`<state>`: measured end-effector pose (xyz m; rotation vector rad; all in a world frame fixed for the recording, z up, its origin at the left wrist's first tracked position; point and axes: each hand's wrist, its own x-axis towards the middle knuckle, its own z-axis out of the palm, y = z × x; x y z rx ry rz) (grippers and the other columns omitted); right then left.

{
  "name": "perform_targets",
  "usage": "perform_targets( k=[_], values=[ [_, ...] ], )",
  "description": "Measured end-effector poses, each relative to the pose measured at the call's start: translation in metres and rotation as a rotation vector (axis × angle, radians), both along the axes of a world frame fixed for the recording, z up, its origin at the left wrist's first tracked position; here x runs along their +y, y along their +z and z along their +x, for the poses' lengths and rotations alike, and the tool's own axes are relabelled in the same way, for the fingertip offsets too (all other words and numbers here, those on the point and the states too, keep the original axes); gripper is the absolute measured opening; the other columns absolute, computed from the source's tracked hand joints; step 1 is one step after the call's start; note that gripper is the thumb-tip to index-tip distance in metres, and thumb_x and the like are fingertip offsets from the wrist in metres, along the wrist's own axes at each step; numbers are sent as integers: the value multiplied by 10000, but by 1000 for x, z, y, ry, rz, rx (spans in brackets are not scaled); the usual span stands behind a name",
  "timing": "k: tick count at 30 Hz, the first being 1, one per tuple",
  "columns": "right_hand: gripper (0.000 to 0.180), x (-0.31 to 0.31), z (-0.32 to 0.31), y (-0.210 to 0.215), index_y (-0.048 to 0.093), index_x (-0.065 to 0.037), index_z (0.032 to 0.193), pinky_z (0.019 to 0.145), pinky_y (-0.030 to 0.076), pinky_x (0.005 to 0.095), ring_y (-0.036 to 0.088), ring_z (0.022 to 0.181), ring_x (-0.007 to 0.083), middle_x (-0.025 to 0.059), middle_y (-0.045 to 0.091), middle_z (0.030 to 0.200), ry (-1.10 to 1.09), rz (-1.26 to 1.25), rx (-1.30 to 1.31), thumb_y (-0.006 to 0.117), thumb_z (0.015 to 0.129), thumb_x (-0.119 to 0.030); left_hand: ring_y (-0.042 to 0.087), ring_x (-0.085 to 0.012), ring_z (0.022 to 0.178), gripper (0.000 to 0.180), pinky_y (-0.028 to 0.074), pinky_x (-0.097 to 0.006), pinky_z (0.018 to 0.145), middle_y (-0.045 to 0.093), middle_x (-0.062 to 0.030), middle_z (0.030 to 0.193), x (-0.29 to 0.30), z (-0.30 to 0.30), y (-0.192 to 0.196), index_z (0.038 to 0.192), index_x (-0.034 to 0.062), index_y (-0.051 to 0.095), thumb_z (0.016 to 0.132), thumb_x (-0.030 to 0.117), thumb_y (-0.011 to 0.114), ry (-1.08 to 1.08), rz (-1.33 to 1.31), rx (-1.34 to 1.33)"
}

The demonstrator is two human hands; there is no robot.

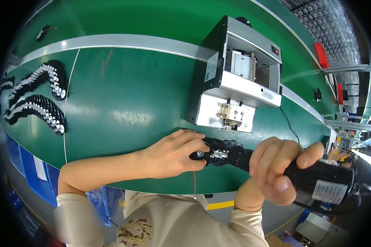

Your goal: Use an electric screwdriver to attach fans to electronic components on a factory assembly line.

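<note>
My right hand (278, 168) is wrapped round a black electric screwdriver (327, 179), a thick cylinder with a white label and a metal hanging loop at its rear. Its narrower front end points left, toward a short row of black round parts (220, 152) with white and silver middles. My left hand (179, 154) curls its fingers over a black round part (199, 155) with a silver centre, at the left end of that row. A thin red wire (194, 183) runs from under this hand toward the table's front edge. The screwdriver's tip cannot be made out.
Beyond my hands stands a metal bench machine (251, 88) with a black cable (290, 125). Two curved rows of similar black parts (37, 111) lie at the left of the green table (111, 94). Red bins (321, 55) are far right; blue bins (24, 164) stand below the left edge.
</note>
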<state>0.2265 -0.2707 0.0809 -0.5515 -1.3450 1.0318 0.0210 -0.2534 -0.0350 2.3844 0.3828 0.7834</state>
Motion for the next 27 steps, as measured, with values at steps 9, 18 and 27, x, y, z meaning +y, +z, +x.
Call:
perform_targets(
  k=[9,18,27],
  values=[
    [376,-6,-15,-17,416,-79,1084,465,453,313,491,462,154,42,496,657,-77,-58,-3,651,804,12,555,-312,1154,176,449,-421,974,588,-88,1113,1,-1,0,907,128,699,738,144,652,-5,-21,-9],
    [379,-2,-16,-16,482,-40,980,475,505,356,547,468,209,82,573,657,49,-28,-74,672,683,98,570,-321,1143,150,464,-425,962,601,-94,1108,-1,0,0,874,132,711,733,154,664,14,-34,-26],
    [410,1,-12,-19,500,-35,1032,483,506,352,573,492,216,82,557,611,94,23,-131,703,685,48,575,-322,1151,141,490,-425,934,597,-78,1124,0,-1,-1,896,157,723,761,149,685,22,-3,-6]
  ],
)
